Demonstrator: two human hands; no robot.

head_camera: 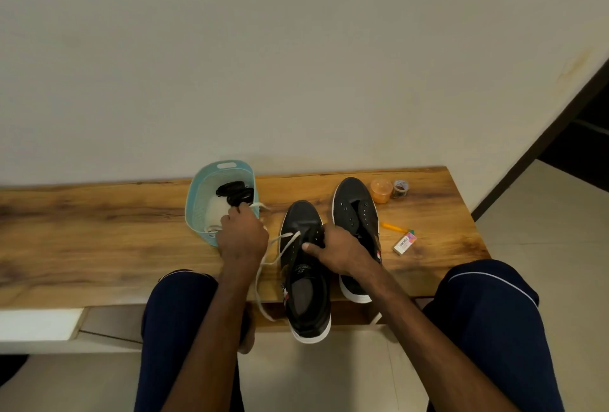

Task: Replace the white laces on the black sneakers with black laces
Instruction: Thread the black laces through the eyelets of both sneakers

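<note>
Two black sneakers with white soles lie on a wooden bench (99,230). The nearer sneaker (306,283) still has a white lace (273,255) that runs from its eyelets and loops down past the bench edge. My right hand (339,251) grips this sneaker at the eyelet area. My left hand (242,237) pinches the white lace and holds it over the rim of a light blue basket (197,204). Coiled black laces (235,192) and something white lie inside the basket. The farther sneaker (357,210) has bare eyelets.
An orange lidded pot (380,190) and a small jar (400,188) stand at the back right. An orange tool (393,227) and a small white box (404,243) lie right of the shoes. My knees flank the bench front. A wall rises right behind it.
</note>
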